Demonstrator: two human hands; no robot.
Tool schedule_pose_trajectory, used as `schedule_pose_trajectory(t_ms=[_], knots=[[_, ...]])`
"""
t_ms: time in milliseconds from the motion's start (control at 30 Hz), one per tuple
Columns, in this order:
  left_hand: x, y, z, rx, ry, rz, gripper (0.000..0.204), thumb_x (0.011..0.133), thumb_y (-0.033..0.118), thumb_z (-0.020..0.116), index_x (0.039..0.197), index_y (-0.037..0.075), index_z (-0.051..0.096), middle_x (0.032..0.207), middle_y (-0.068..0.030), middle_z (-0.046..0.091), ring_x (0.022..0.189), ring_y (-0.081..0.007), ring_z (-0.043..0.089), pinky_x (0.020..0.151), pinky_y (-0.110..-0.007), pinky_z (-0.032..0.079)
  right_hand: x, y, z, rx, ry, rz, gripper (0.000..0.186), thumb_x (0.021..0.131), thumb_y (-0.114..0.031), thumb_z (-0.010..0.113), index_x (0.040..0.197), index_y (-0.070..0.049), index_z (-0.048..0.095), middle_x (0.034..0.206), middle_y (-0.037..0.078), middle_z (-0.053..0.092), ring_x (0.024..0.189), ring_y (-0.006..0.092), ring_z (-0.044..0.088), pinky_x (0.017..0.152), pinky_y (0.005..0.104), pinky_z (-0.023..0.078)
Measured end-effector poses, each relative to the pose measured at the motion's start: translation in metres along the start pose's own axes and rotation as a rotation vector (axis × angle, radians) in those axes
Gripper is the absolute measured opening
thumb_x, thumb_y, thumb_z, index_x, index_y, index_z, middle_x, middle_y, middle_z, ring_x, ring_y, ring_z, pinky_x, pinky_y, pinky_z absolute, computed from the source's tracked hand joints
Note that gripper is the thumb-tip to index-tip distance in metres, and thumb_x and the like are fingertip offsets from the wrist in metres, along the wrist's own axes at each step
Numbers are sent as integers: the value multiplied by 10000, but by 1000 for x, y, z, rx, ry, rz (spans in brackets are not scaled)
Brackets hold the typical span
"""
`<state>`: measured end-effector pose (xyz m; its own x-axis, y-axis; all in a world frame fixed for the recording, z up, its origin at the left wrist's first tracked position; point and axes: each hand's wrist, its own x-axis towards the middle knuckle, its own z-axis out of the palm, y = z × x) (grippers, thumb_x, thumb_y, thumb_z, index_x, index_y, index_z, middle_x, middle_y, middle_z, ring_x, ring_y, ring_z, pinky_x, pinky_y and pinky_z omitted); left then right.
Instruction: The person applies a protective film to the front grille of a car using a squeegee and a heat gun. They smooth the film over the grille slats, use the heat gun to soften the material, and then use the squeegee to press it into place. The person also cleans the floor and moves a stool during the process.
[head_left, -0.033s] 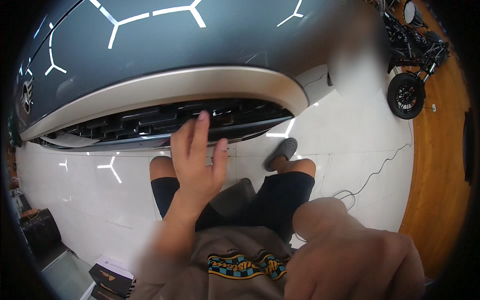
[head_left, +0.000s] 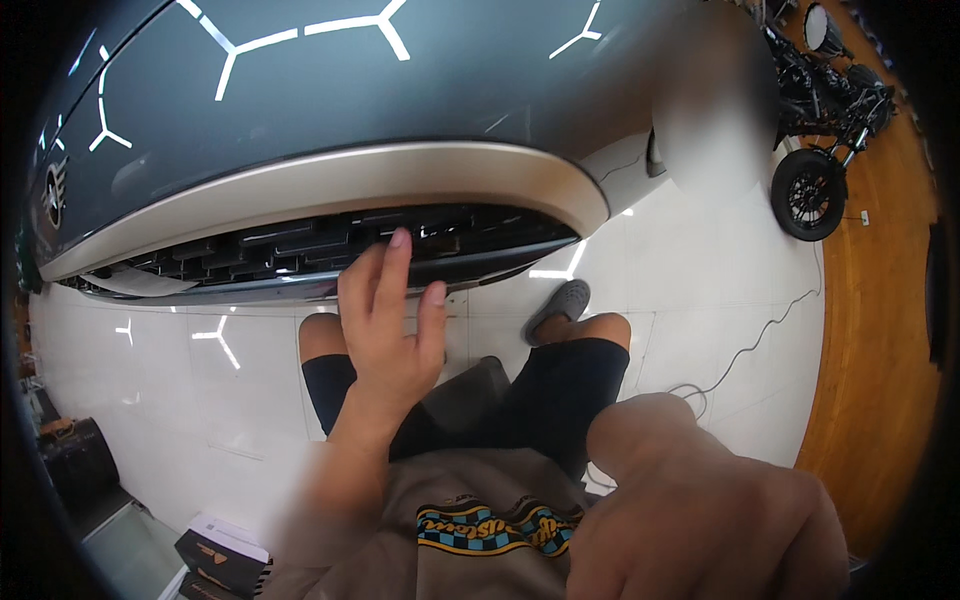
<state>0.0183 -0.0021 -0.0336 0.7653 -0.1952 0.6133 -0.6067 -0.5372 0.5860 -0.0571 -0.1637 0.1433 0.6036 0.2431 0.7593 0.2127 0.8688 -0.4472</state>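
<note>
My left hand (head_left: pixel 385 325) reaches up to the black slatted grille (head_left: pixel 270 235) of a dark grey-blue car. Its fingers are stretched out and apart, and it holds nothing. The fingertips lie over the grille's lower part; I cannot tell whether they touch it. A beige curved trim (head_left: pixel 330 180) frames the grille along its top and right end. Close to the camera at the lower right is my right hand (head_left: pixel 715 510), back toward me. It looks curled closed, and its fingertips and whatever they may hold are hidden.
The car's hood (head_left: pixel 330 90) fills the top. A blurred person (head_left: pixel 715 120) is at the upper right, beside a black motorcycle (head_left: pixel 815 190). A thin cable (head_left: pixel 750 345) runs over the white tiled floor (head_left: pixel 180 390). Black boxes (head_left: pixel 220 560) stand at the lower left.
My left hand has shifted very slightly left and down in the picture. The car's grille also appears a touch lower. My right hand is practically unmoved.
</note>
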Motion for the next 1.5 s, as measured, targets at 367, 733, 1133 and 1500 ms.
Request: schedule_pose_trajectory(t_ms=[367, 733, 1133, 1500], knots=[[-61, 28, 1, -304, 191, -370, 259, 932, 49, 586, 1182, -9, 625, 1139, -115, 595, 943, -169, 600, 821, -275, 484, -24, -25, 61, 80, -121, 115, 170, 923, -20, 481, 826, -31, 619, 615, 49, 472, 428, 90, 383, 368, 234, 277], [-26, 51, 4, 2, 154, -150, 458, 874, 75, 633, 1322, 30, 551, 979, -153, 590, 894, -291, 587, 773, -365, 493, -57, -53, 96, 176, -153, 12, 111, 910, -14, 538, 853, -40, 629, 629, 40, 469, 441, 100, 389, 384, 232, 269], [0, 37, 39, 348, 193, 45, 588, 847, 71, 645, 1404, -13, 474, 823, -79, 535, 704, -249, 520, 629, -371, 404, -49, -67, 16, 236, -281, 99, 91, 870, -48, 612, 865, -127, 657, 604, -46, 409, 474, 70, 383, 447, 236, 231], [0, 65, 75, -363, 134, -18, 467, 906, 56, 612, 1365, 34, 534, 887, -111, 580, 751, -223, 592, 693, -327, 476, -96, -61, -25, 144, -82, 333, 81, 899, -53, 603, 944, 14, 615, 589, 115, 542, 402, 158, 436, 383, 333, 285]])
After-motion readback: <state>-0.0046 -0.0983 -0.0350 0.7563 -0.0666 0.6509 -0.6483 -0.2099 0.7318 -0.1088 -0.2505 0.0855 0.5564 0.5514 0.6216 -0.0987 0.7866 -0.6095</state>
